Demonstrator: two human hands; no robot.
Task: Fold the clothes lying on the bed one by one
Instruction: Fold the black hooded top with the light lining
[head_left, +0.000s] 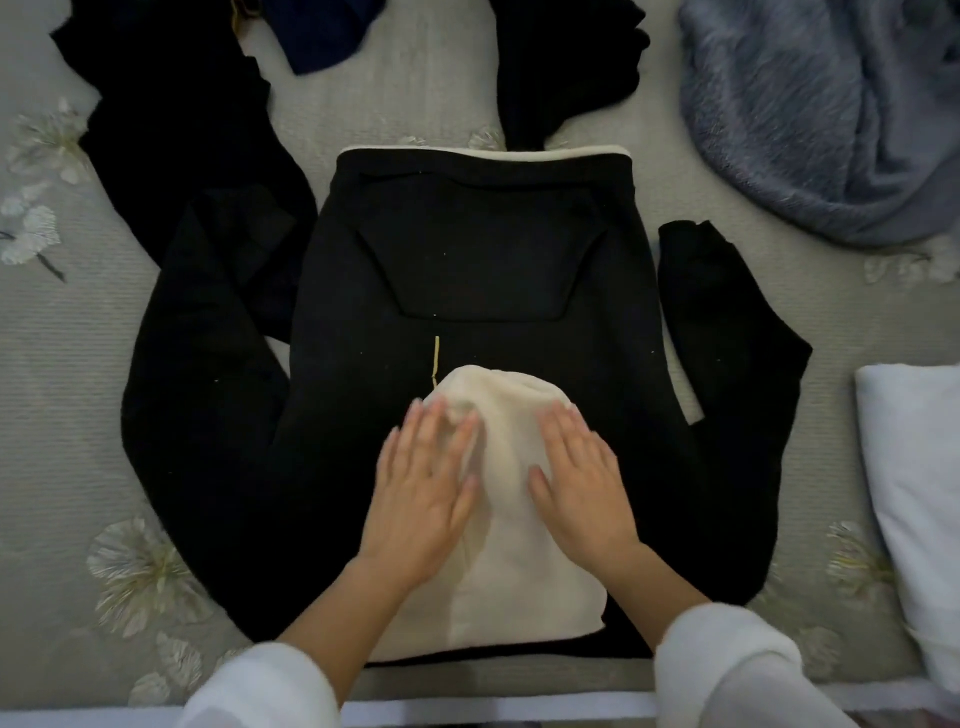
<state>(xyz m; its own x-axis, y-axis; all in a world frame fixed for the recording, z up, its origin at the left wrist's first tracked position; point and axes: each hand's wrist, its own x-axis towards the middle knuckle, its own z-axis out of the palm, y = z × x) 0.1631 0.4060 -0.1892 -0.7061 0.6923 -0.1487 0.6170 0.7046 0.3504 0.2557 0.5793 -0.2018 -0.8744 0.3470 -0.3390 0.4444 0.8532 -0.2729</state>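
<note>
While both hands, left (423, 488) and right (582, 475), press flat and open on the cream fleece-lined hood (498, 519), smoothing the black fleece hoodie (467, 270) looks underway; folding its 2 sleeves likely follows.

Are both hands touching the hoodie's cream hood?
Touching. Head view: left hand and right hand lie flat on the cream hood, fingers straight, no gap visible beneath the palms.

Bed cover (62, 389): grey, fine ribbed weave, fills the view.
Flowers (140, 571): pale embroidered blooms, scattered along left and right sides.
Blanket (810, 119): grey-blue, fluffy, bunched at upper right.
Pillow (914, 467): white, right edge.
Light: dim, soft.
</note>
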